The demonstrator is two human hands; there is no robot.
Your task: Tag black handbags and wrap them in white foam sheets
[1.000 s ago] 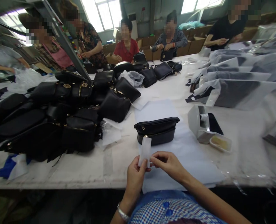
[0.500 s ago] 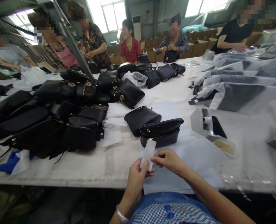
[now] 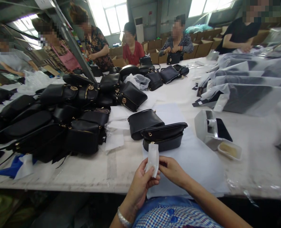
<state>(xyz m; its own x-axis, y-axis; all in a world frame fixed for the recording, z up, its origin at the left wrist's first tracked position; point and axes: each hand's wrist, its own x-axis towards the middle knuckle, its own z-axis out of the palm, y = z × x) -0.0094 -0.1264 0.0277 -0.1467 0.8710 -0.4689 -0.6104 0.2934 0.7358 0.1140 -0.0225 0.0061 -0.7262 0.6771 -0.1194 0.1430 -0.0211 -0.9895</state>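
Note:
My left hand grips a narrow, folded white strip, thin and slightly see-through like wrapping paper or foam sheet. The thumb lies across its lower front. My right hand is closed at the strip's right edge, its fingertips partly hidden behind it. Just beyond the strip's top stands a black handbag with a gold zip, its front facing me. A second black handbag leans behind it on the left. White sheets lie under the bags and to the right of my hands.
A heap of black handbags covers the table's left side. On the right are a white tape dispenser, a small tray and a row of plastic-wrapped bags. Several people work along the far side. A metal post rises at left.
The white strip has turned more upright in my left hand. My right hand has shifted slightly down and right along its edge. The view has moved a little.

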